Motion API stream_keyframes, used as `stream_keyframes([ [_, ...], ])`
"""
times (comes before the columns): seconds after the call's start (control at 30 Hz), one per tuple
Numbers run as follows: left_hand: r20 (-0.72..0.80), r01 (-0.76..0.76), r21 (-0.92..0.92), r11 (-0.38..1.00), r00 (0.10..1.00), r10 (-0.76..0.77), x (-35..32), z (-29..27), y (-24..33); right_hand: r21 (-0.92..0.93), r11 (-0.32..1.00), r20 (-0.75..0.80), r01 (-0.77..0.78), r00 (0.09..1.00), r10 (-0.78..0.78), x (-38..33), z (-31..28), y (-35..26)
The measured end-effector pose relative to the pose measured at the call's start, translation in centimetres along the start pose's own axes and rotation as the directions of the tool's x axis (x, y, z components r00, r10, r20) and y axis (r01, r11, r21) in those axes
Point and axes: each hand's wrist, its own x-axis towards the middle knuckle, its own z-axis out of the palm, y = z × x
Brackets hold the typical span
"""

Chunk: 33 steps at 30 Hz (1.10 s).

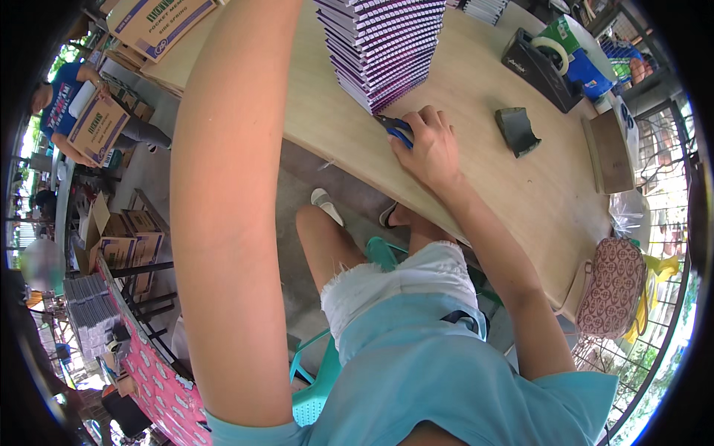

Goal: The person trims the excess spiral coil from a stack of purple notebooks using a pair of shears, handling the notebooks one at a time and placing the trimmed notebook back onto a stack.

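- Beneath the curled fingers of the right hand (pixel 431 145), blue-handled pliers (pixel 399 130) sit grasped, nose turned to the left.
- Just ahead of the hand, a stack of notebooks (pixel 390 52) rises out of frame near that nose; a forward slip could nick a cover, and a bump could topple the uneven pile.
- To the hand's left, the left forearm (pixel 234 186) crosses the upper edge; the left hand is unseen, its hold impossible to tell.
- Right of the hand, a dark block (pixel 518 131) and a tape dispenser (pixel 539 70) rest on the table (pixel 476 163).
- Near the wrist runs the table's edge; a loosened grip could drop the pliers.
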Motion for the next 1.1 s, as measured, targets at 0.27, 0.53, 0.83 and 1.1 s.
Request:
stream_keyframes([
  [0.27, -0.017, -0.003, 0.107, 0.994, 1.000, 0.005, -1.4, -0.5, 1.8, 0.078, 0.871, 0.768, -0.485, 0.586, 0.258, 10.3, -3.5, 2.5],
  [0.53, -0.450, -0.219, -0.251, 0.943, 0.889, 0.087, -1.8, -1.5, -4.3, -0.035, 0.993, 0.126, -0.110, 0.986, 0.114, -5.5, -9.0, 5.2],
  [0.83, 0.150, 0.302, -0.828, 0.473, 0.931, -0.332, -9.0, 15.5, -17.9, 0.827, 0.444, 0.151, -0.344, 0.897, 0.415, -1.8, -3.9, -1.9],
  [1.1, 0.185, 0.296, -0.753, 0.587, 0.952, -0.242, -12.4, 19.2, -16.0, 0.809, 0.430, 0.140, -0.401, 0.842, 0.522, 5.0, 5.1, -2.5],
])
